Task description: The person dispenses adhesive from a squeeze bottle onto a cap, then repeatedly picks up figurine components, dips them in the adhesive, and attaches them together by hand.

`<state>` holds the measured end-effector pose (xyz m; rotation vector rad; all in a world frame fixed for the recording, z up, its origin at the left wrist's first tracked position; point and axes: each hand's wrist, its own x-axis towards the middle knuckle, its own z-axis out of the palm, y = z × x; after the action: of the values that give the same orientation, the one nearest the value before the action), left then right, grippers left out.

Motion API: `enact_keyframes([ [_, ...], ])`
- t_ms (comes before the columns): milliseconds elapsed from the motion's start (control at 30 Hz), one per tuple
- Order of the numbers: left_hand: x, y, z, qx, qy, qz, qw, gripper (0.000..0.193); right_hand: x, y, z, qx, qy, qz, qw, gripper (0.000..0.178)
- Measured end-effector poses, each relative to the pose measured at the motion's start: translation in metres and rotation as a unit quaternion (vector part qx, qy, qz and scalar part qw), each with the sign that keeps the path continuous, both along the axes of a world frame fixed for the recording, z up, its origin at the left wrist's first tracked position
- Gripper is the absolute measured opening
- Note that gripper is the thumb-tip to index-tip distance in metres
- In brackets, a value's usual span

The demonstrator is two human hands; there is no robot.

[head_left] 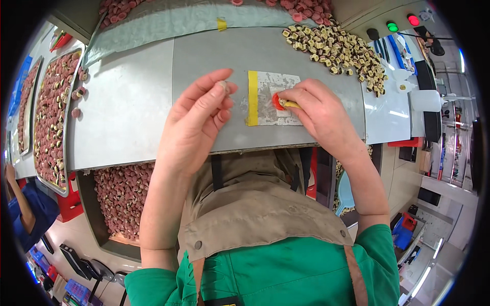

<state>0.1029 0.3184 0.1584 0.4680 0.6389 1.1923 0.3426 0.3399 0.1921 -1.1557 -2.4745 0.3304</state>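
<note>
My left hand (pixel 196 112) is raised over the worktable, thumb and index finger pinched together. A small pale bit shows at their tips, too little to name. To its right, my right hand (pixel 321 109) is closed on a small red round piece with a yellow part (pixel 291 104), low over a flat square pad (pixel 263 102). The pad looks worn, with white and grey patches and yellow tape down its left edge. Beneath the red piece is a pale rectangle on the pad; whether they touch is hidden by my fingers.
Cream-and-dark small parts (pixel 337 48) are heaped at the far right, pink round pieces (pixel 311 10) behind them. A tray (pixel 65 176) of mixed parts stands left. An open drawer (pixel 122 204) of pink parts lies below the table's edge. White bottles (pixel 426 101) stand right. Another person's arm (pixel 23 199) shows far left.
</note>
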Motion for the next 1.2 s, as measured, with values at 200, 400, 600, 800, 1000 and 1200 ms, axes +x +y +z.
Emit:
enact_keyframes([
  [200,0.012,-0.003,0.004,-0.012,-0.039,-0.027,0.999,0.033,-0.006,0.002,-0.002,0.012,-0.012,-0.008,1.000,0.023],
  [400,0.021,-0.007,-0.002,0.001,-0.034,-0.022,0.999,0.036,-0.006,0.002,0.002,0.002,-0.002,-0.012,1.000,0.021],
  [600,0.025,-0.010,0.003,-0.013,-0.057,-0.034,0.998,0.037,-0.006,-0.005,0.004,-0.066,0.073,-0.038,0.994,0.018],
  [800,0.023,-0.013,0.005,-0.006,-0.067,-0.053,0.996,0.037,-0.002,-0.008,0.005,-0.093,0.110,-0.059,0.988,0.020],
  [1000,0.026,-0.014,0.008,-0.016,-0.052,-0.055,0.997,0.037,-0.010,-0.014,0.012,-0.187,0.283,-0.087,0.937,0.021],
  [1200,0.028,-0.013,0.004,0.002,-0.060,-0.047,0.997,0.032,-0.028,-0.010,0.022,-0.160,0.280,-0.007,0.946,0.022],
])
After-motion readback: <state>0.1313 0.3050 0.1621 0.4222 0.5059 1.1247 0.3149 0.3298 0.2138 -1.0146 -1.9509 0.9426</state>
